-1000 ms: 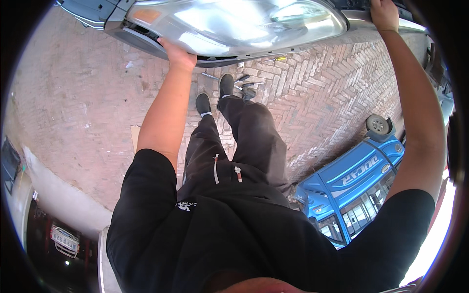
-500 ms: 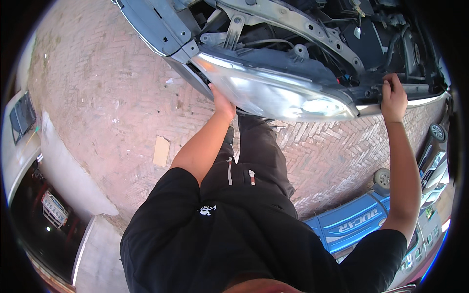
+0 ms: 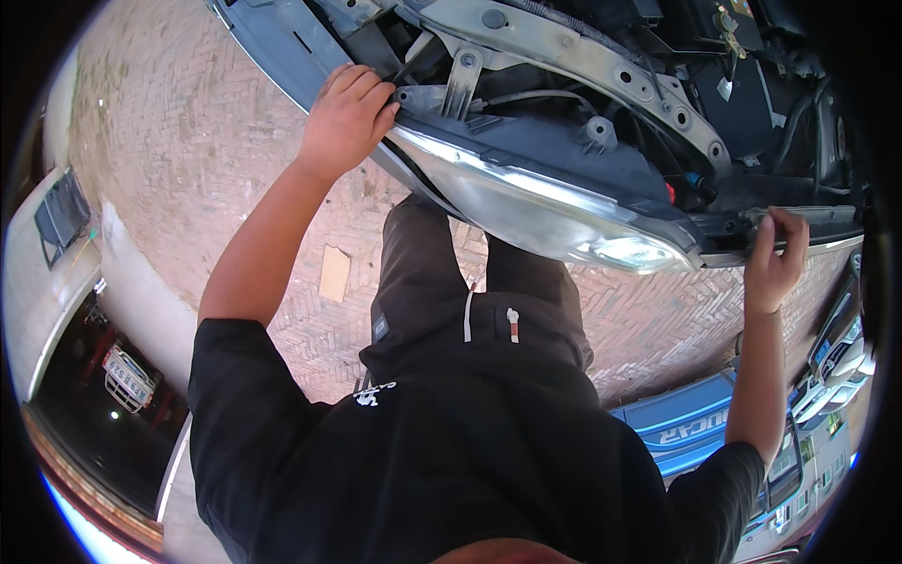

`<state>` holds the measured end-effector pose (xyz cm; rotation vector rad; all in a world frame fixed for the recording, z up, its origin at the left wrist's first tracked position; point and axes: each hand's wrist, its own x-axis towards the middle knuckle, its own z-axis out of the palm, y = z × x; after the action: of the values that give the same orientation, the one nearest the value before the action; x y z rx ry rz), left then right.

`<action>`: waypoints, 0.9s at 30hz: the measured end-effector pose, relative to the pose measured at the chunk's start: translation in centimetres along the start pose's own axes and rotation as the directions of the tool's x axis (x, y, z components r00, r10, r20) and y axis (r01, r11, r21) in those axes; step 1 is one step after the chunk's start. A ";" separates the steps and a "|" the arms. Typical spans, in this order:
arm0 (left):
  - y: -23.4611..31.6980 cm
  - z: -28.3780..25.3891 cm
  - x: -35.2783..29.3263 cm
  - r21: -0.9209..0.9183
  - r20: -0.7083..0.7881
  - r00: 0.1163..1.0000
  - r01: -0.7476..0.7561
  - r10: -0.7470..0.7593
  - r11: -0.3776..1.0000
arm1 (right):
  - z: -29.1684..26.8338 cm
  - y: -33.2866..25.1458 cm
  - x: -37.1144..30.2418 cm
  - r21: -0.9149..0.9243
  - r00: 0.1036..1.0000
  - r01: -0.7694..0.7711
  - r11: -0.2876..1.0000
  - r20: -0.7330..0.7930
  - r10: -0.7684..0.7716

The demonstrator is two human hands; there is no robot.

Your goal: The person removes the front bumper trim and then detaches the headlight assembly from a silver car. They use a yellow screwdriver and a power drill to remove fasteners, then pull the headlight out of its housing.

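A car's headlight (image 3: 536, 211) spans the middle of the front, its clear lens toward me. My left hand (image 3: 346, 122) lies over the corner where the blue-grey fender (image 3: 272, 47) meets the headlight's outer end. Its fingers are bent together over the panel edge and hide that corner. Past the headlight's inner end, my right hand (image 3: 778, 258) is at the front trim strip (image 3: 728, 258), fingers curled over its upper edge. Behind the headlight runs a bare metal support bar (image 3: 564, 42) with brackets.
The engine bay, with hoses, a black box (image 3: 742, 103) and a hanging metal piece, lies beyond the bar. Underfoot is brick paving with a flat tan piece (image 3: 334, 273). A blue truck (image 3: 681, 423) stands behind at right; a dark doorway (image 3: 80, 395) with a vehicle is at left.
My left hand has moved up from beneath the headlight's outer end to the top of the fender corner. My right hand stays at the trim; the view has shifted and my legs have moved.
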<state>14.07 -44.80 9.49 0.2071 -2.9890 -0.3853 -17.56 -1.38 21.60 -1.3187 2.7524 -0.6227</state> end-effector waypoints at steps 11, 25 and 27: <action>-2.4 -1.5 0.6 -0.009 0.276 0.951 -0.140 0.137 0.990 | 9.0 -22.0 -6.0 0.773 0.967 -0.164 0.613 0.250 -0.057; 0.1 1.7 -8.9 -0.744 0.163 0.981 0.189 -0.101 0.641 | 11.8 -13.2 8.4 -0.033 0.611 -0.488 0.872 0.700 0.369; 3.4 5.5 -12.5 -0.653 0.702 0.604 0.757 -0.377 -0.003 | 11.7 -12.3 9.0 -0.080 0.532 -0.459 0.885 0.773 0.346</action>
<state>25.18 -38.29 3.87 1.3747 -2.0203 -2.3827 -11.93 -19.10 16.63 -0.6143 2.0903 -0.1232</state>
